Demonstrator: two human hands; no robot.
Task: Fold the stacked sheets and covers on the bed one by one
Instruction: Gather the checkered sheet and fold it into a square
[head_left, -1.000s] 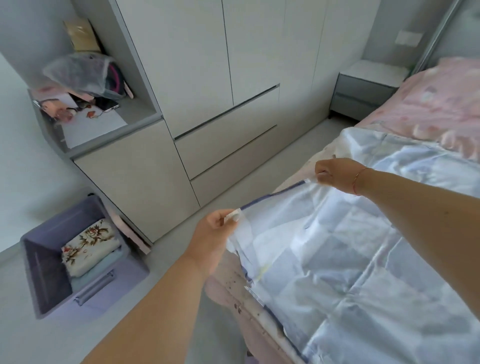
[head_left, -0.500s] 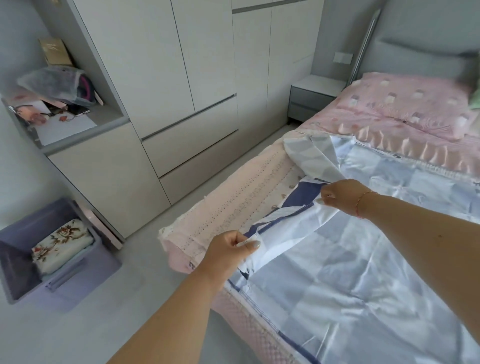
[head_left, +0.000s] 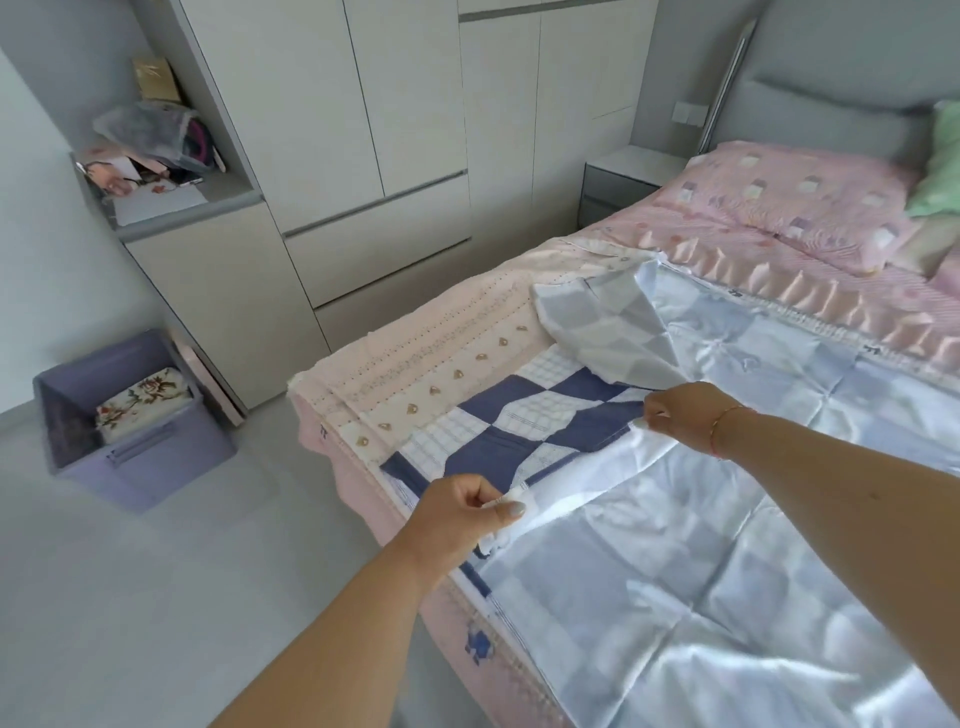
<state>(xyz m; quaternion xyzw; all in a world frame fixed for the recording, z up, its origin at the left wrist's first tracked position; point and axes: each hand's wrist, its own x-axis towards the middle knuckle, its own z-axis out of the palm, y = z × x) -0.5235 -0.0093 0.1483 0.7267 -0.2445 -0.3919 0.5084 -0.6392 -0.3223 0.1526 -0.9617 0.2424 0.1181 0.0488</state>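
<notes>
A pale blue checked sheet (head_left: 727, 519) lies spread over the bed, its dark blue and white check face (head_left: 524, 426) showing where its left part is turned over. My left hand (head_left: 457, 519) pinches the sheet's edge near the bed's side. My right hand (head_left: 680, 415) pinches the same edge farther up the bed. Under it lies a peach cover with small brown motifs (head_left: 441, 343), and beneath that a pink sheet (head_left: 779, 260).
A pink pillow (head_left: 795, 192) and a green one (head_left: 940, 171) sit at the headboard. A grey nightstand (head_left: 623, 182) stands beside the bed. On the floor at the left a purple bin (head_left: 140, 467) holds folded floral fabric (head_left: 140, 400). A wardrobe (head_left: 363, 156) lines the wall.
Both hands have drawn the sheet's edge rightward over the bed, folding it onto itself and baring the dark check face and the peach cover. The view swung toward the headboard.
</notes>
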